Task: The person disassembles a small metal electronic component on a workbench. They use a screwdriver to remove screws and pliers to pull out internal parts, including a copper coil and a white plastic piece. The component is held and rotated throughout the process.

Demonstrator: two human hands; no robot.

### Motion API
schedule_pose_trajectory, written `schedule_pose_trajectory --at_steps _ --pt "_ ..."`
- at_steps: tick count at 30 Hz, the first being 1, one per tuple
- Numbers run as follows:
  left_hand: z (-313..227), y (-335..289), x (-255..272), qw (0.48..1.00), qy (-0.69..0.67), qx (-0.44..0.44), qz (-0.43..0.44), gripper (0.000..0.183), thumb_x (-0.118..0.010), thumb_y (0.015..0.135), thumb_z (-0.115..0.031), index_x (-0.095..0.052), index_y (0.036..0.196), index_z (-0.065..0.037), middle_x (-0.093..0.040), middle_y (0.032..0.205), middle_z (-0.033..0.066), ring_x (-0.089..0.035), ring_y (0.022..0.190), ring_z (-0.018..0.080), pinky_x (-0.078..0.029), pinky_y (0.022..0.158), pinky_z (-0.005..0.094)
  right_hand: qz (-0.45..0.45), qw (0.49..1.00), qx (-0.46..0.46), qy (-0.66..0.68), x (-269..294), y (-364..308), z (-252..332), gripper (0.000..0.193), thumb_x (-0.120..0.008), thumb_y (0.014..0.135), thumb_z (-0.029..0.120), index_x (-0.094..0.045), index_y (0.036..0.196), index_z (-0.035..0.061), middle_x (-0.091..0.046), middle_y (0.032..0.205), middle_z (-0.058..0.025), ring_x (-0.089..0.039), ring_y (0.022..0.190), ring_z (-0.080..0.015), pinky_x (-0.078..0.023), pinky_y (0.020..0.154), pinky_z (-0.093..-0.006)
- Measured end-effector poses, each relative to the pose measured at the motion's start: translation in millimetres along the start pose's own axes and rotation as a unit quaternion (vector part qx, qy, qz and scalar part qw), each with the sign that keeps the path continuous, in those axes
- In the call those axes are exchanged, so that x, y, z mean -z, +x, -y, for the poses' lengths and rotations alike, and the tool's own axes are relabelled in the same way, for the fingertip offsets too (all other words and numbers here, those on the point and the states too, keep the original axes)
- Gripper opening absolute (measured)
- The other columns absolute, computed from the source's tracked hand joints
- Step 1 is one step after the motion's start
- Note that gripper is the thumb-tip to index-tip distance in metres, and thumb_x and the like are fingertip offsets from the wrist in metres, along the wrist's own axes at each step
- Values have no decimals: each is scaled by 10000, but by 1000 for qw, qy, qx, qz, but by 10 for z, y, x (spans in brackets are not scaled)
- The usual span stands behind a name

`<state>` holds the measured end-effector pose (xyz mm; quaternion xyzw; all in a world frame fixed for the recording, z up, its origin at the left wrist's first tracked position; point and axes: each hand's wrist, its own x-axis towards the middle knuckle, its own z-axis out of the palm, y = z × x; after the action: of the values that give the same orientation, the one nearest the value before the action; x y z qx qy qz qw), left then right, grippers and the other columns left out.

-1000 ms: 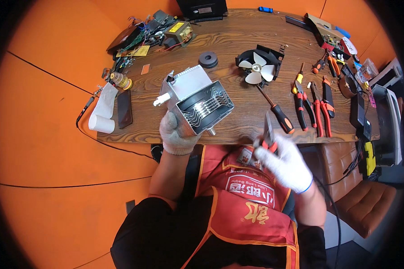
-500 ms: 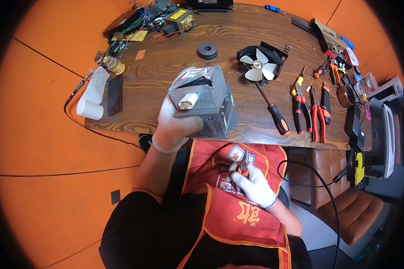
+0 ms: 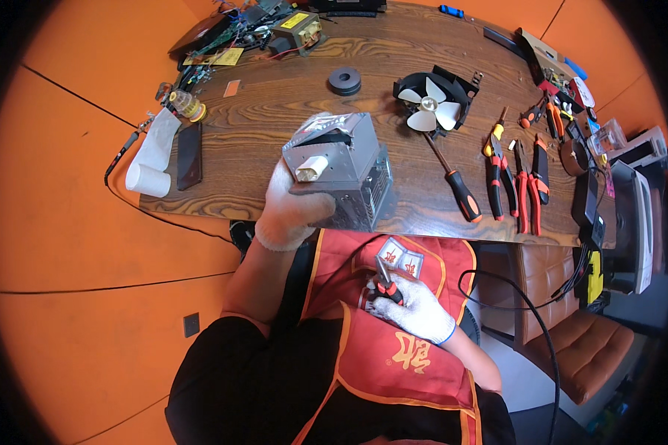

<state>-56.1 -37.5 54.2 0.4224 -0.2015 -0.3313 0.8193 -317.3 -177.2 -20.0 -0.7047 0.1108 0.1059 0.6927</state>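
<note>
Moved: right hand (image 3: 416,311) has dropped toward the apron (image 3: 393,356).
Left hand (image 3: 293,208): wrapped around the metal magnetron (image 3: 341,167), lifted above the table (image 3: 274,96).
Right hand grip: closed on small pliers (image 3: 386,280).

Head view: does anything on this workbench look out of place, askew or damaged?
Nothing looks damaged or spilled. The metal box unit is tilted up off the table in the left hand, while the right hand holds a small tool down at the apron. The fan, screwdriver and pliers lie flat.
</note>
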Motion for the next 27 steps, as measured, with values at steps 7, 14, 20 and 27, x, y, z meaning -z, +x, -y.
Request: schedule_pose_trajectory --at_steps 7,14,20,27 --pt "-8 55 25 998 40 35 -14 841 -646 793 63 -464 1611 -7 -696 1376 127 -720 1227 270 -609 1021 408 -189 950 48 -243 140 19 455 450 -748 1038 283 -652 1407 43 -784 1034 -179 -789 877 -405 -626 796 -465" --pt "60 29 26 994 32 102 -38 680 -687 934 -30 -493 1585 -17 -732 1283 163 -791 968 287 -693 685 430 -328 740 62 -584 523 295 904 381 -773 1007 368 -683 1265 103 -686 905 -139 -726 723 -355 -576 611 -476" --pt "-113 154 110 974 72 209 48 615 -721 952 -92 -552 1532 19 -755 1244 158 -794 939 259 -674 671 407 -305 692 48 -652 623 566 812 375 -807 941 369 -681 1160 92 -659 976 -142 -724 854 -339 -583 637 -470" --pt "-260 505 178 938 204 262 93 787 -811 900 -343 -557 1550 23 -761 1309 137 -778 1071 240 -656 755 380 -327 719 67 -609 643 654 797 364 -807 950 367 -689 1147 85 -657 1017 -136 -724 839 -340 -581 654 -459"
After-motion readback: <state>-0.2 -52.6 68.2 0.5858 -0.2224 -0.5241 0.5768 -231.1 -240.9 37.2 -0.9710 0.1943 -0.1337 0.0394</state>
